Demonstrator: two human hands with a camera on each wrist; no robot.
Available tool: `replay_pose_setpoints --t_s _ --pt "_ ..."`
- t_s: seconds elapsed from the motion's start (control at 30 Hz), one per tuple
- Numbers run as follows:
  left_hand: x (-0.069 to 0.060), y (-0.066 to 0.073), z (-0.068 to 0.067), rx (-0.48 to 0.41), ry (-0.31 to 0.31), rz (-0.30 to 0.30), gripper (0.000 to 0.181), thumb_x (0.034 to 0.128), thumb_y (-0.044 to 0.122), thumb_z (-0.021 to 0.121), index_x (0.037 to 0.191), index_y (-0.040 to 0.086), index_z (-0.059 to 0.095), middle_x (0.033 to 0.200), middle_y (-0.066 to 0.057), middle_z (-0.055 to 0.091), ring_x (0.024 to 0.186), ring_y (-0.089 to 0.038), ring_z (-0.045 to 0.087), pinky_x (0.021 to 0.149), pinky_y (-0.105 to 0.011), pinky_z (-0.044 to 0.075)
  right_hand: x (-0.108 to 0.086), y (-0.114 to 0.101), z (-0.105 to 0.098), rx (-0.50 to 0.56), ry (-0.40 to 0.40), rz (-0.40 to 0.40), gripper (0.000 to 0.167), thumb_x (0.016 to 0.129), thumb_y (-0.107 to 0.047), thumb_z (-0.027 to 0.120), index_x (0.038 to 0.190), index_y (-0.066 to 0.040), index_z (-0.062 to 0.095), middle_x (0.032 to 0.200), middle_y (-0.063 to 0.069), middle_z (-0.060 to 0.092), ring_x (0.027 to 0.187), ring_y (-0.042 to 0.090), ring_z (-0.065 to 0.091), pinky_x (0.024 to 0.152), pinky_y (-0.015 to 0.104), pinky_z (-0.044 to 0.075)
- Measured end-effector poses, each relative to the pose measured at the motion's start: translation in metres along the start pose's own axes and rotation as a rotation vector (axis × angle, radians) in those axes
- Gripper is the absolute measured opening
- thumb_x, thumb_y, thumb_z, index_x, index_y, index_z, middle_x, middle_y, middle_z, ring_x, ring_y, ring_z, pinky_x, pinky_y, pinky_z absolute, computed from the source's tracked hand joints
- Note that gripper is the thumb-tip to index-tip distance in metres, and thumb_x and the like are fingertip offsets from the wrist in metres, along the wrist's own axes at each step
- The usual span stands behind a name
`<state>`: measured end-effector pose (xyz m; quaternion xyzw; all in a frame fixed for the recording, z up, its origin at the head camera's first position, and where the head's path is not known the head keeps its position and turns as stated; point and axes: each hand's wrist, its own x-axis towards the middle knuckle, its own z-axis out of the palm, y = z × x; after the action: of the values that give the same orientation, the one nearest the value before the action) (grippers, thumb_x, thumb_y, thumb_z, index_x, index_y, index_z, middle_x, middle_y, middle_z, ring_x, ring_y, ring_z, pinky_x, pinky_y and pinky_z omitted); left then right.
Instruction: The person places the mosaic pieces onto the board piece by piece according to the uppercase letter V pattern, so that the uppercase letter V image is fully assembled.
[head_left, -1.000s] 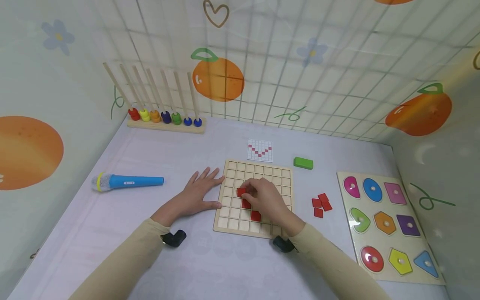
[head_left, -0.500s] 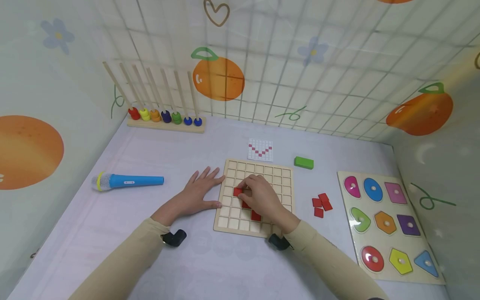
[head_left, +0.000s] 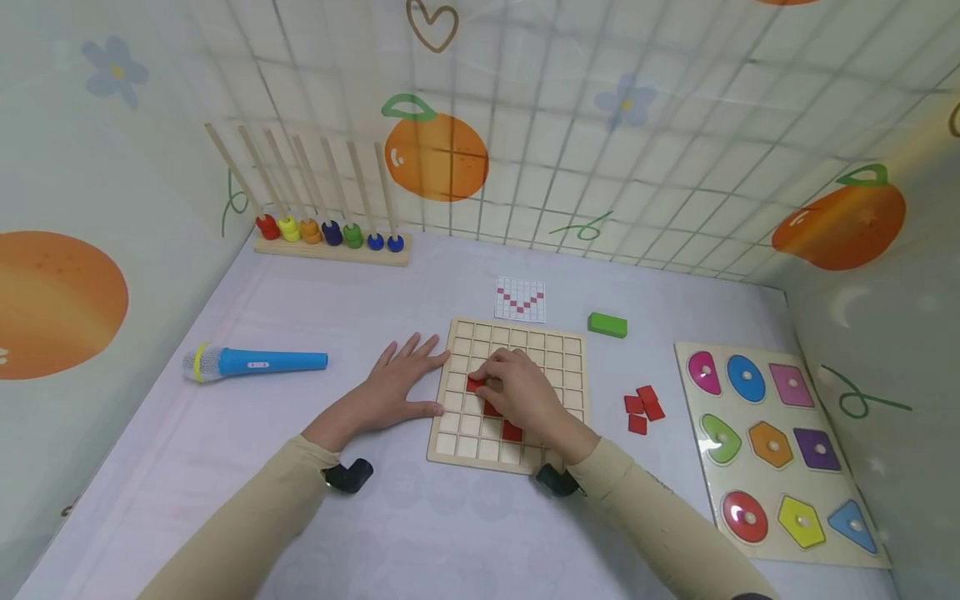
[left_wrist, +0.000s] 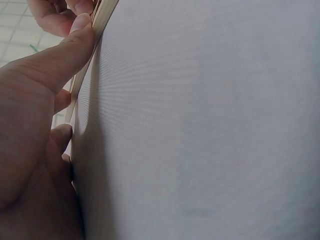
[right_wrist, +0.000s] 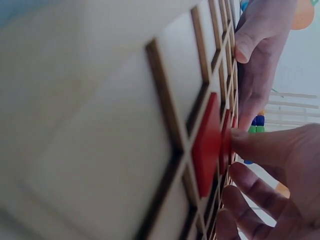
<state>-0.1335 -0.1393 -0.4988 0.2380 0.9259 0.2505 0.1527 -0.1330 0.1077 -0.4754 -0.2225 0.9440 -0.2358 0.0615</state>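
A wooden grid board (head_left: 467, 447) lies mid-table in the head view. My left hand (head_left: 392, 392) rests flat at its left side with fingers spread, thumb and index finger touching the edge. Over the board's middle, my right hand (head_left: 521, 396) holds a red square tile (head_left: 472, 385) between curled thumb and index finger, at a cell near the left side. Two more red tiles sit in cells stepping down to the right; the nearest is the lower tile (head_left: 512, 431). In the right wrist view, a red tile (right_wrist: 206, 147) fills a cell in front of the thumb.
A pattern card (head_left: 521, 299) with a red V lies behind the board, and a green block (head_left: 607, 325) right of it. Several loose red tiles (head_left: 637, 425) lie to the right, before a shape puzzle (head_left: 738, 471). A toy microphone (head_left: 273, 362) and a bead abacus (head_left: 333, 252) stand leftward.
My right hand has shifted slightly left with the red tile, bringing it to a cell nearer the board's left edge. My left hand has stayed in place.
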Motion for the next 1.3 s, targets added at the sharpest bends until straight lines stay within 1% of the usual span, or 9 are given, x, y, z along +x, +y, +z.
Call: replay_pose_setpoints --t_s 0.1,0.27,0.37,0.5,0.6,0.83,0.93,1.1,1.3 --pt "0.0 -0.001 0.0 0.0 -0.007 -0.008 0.091 0.09 0.057 0.07 0.162 0.02 0.03 0.171 -0.005 0.009 0.157 -0.029 -0.005 0.124 -0.054 -0.006 0.0 0.0 0.0 0.003 -0.008 0.003 0.019 0.091 -0.018 0.079 0.109 -0.017 0.079 0.11 -0.002 0.068 0.1 0.02 0.057 0.089 0.036 0.052" --pt "0.0 -0.002 0.001 0.002 -0.001 0.002 0.091 0.0896 0.058 0.07 0.162 0.019 0.03 0.171 -0.006 0.01 0.157 -0.031 -0.004 0.124 -0.056 -0.005 0.0 -0.001 0.0 0.014 -0.014 0.01 0.019 0.09 -0.017 0.079 0.109 -0.017 0.078 0.11 -0.002 0.067 0.097 0.019 0.054 0.086 0.035 0.052" --pt "0.0 -0.002 0.001 0.003 0.001 0.004 0.091 0.0897 0.057 0.07 0.162 0.019 0.031 0.171 -0.006 0.01 0.157 -0.031 -0.004 0.124 -0.056 -0.006 0.0 -0.001 0.0 0.009 -0.017 0.005 0.02 0.09 -0.016 0.077 0.111 -0.017 0.077 0.11 -0.002 0.066 0.096 0.019 0.054 0.086 0.034 0.051" --pt "0.001 -0.003 0.002 0.005 -0.002 0.0 0.09 0.0904 0.057 0.07 0.162 0.02 0.03 0.171 -0.004 0.01 0.157 -0.029 -0.005 0.124 -0.054 -0.006 0.0 -0.001 0.0 0.01 -0.028 0.008 0.024 0.09 -0.015 0.076 0.114 -0.016 0.076 0.11 -0.002 0.066 0.099 0.02 0.054 0.088 0.035 0.051" --pt "0.002 -0.003 0.003 0.004 0.0 0.0 0.09 0.0905 0.057 0.07 0.162 0.02 0.03 0.171 -0.004 0.01 0.157 -0.029 -0.005 0.124 -0.054 -0.006 -0.001 -0.001 -0.002 0.029 -0.034 0.016 0.028 0.09 -0.015 0.076 0.118 -0.017 0.075 0.111 -0.001 0.065 0.101 0.021 0.054 0.088 0.035 0.051" --pt "0.002 -0.002 0.002 0.003 -0.003 -0.006 0.09 0.0902 0.058 0.07 0.162 0.021 0.03 0.171 -0.004 0.01 0.157 -0.028 -0.005 0.125 -0.054 -0.006 -0.005 0.0 -0.006 0.071 -0.048 0.027 0.033 0.092 -0.018 0.076 0.125 -0.016 0.072 0.117 0.0 0.066 0.109 0.022 0.055 0.095 0.037 0.051" --pt "0.002 -0.002 0.002 0.0 -0.002 -0.008 0.09 0.0899 0.057 0.07 0.162 0.021 0.03 0.171 -0.003 0.01 0.157 -0.028 -0.005 0.125 -0.053 -0.006 -0.007 0.001 -0.006 0.083 -0.046 0.034 0.033 0.093 -0.019 0.075 0.126 -0.016 0.072 0.116 0.0 0.065 0.109 0.021 0.055 0.094 0.037 0.051" --pt "0.002 -0.001 0.002 -0.009 -0.002 -0.013 0.09 0.0896 0.057 0.071 0.162 0.021 0.031 0.171 -0.003 0.01 0.157 -0.028 -0.006 0.125 -0.053 -0.006 -0.011 0.003 -0.008 0.094 -0.037 0.024 0.033 0.094 -0.02 0.074 0.126 -0.014 0.072 0.116 0.0 0.065 0.107 0.02 0.055 0.092 0.036 0.052" --pt "0.001 -0.001 0.002 -0.006 0.001 -0.012 0.089 0.09 0.056 0.071 0.162 0.021 0.031 0.171 -0.003 0.01 0.157 -0.027 -0.005 0.125 -0.053 -0.006 -0.018 0.005 -0.011 0.115 -0.013 0.015 0.032 0.093 -0.02 0.075 0.125 -0.014 0.072 0.115 0.001 0.066 0.109 0.021 0.057 0.095 0.038 0.052"
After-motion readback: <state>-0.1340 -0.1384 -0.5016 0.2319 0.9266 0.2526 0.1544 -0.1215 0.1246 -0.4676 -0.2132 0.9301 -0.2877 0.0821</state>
